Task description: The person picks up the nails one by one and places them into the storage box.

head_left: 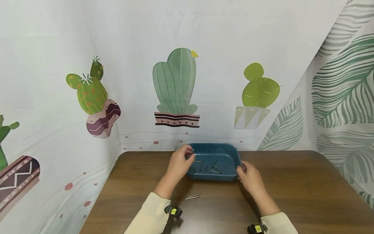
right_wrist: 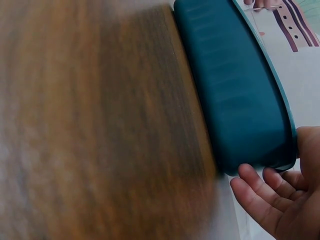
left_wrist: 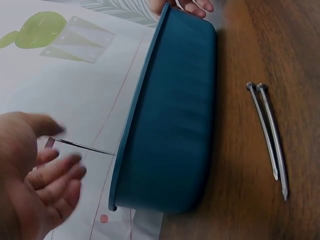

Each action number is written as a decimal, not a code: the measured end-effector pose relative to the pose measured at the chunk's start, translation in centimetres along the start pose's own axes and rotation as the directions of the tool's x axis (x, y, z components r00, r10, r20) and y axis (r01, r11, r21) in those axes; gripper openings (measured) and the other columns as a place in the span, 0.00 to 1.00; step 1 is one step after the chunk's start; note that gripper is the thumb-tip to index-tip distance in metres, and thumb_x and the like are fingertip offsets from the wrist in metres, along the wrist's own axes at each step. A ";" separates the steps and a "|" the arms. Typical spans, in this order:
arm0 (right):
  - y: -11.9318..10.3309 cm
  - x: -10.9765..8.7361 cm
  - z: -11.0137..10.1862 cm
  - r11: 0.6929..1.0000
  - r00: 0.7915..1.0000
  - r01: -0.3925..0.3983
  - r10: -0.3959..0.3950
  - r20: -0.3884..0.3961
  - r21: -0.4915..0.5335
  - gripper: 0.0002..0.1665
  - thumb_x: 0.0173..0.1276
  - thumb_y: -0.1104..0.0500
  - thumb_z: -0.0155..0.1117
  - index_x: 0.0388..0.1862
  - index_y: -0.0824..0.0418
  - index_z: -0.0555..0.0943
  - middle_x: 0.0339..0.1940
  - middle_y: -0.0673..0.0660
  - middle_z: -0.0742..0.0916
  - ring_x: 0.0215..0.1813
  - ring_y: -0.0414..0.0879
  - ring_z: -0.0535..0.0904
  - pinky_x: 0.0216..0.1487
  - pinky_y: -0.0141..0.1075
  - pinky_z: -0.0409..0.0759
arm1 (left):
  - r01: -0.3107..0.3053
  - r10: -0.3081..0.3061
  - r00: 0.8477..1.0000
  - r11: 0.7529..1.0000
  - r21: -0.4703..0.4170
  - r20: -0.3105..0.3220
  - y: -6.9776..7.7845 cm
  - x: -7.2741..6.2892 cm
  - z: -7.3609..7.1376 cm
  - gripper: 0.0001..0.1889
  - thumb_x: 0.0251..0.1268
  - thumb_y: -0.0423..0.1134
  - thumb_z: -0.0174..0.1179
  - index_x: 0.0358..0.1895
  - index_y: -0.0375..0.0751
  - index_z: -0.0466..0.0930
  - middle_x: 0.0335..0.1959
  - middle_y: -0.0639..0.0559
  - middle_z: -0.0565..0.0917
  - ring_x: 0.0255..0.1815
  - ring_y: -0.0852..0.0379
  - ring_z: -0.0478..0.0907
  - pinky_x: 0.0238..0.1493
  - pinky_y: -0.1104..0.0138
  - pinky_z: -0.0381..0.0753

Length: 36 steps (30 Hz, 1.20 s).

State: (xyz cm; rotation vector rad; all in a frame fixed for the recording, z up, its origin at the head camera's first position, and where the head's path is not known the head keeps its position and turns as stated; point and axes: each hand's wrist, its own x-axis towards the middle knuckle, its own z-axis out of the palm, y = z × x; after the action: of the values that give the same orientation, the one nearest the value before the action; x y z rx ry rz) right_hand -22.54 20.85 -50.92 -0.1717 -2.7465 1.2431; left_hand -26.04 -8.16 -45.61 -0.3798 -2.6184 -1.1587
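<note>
A dark blue plastic tray (head_left: 213, 177) sits near the back of the table with several steel nails (head_left: 216, 169) in it. The left hand (head_left: 181, 160) is over the tray's left end, its thumb and fingers spread apart. A thin nail (left_wrist: 82, 146) extends from beside the left thumb towards the tray's rim. At the right end, the right hand (head_left: 250, 175) grips the tray's corner, fingers (right_wrist: 260, 192) against the outer wall and thumb at the rim. Two more nails (head_left: 193, 196) lie side by side on the wood in front of the tray.
The brown wooden table (head_left: 140, 188) ends at a light wall cloth (head_left: 216, 81) printed with cacti and leaves, close behind the tray. Each wrist wears a small black camera, the left one (head_left: 173, 211) near the two loose nails.
</note>
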 end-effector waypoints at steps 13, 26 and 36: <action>0.0 0.0 -0.1 1.000 1.000 0.011 -0.011 -0.008 0.013 0.25 0.73 0.57 0.54 0.63 0.73 0.75 0.38 0.64 0.84 0.29 0.44 0.82 0.31 0.35 0.85 | 0.064 -0.063 0.998 0.997 -0.043 0.029 0.3 -0.3 -0.7 0.47 0.64 0.63 0.64 0.81 0.52 0.53 0.80 0.45 0.60 0.80 0.41 0.58 0.73 0.39 0.64; 0.1 -0.2 0.0 0.999 0.999 0.036 -0.036 -0.015 0.036 0.24 0.74 0.60 0.54 0.62 0.74 0.75 0.39 0.65 0.85 0.30 0.45 0.84 0.28 0.33 0.83 | 0.040 -0.040 0.998 0.999 -0.001 0.047 0.1 -0.9 -0.9 0.44 0.65 0.59 0.64 0.80 0.52 0.55 0.79 0.43 0.61 0.80 0.42 0.58 0.74 0.41 0.64; 0.1 -0.2 0.0 0.999 0.999 0.031 -0.031 -0.008 0.029 0.25 0.74 0.59 0.54 0.63 0.75 0.74 0.38 0.65 0.84 0.30 0.45 0.84 0.29 0.34 0.84 | 0.012 -0.013 0.998 1.000 0.024 0.060 -0.2 -1.3 -0.9 0.42 0.66 0.58 0.64 0.80 0.50 0.57 0.78 0.44 0.64 0.79 0.42 0.60 0.74 0.43 0.66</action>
State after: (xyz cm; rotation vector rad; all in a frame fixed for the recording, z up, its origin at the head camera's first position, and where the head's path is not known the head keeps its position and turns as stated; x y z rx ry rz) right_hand -22.36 20.93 -50.99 -0.1301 -2.7123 1.2715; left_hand -24.76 -9.18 -45.62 -0.4006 -2.6873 -1.1368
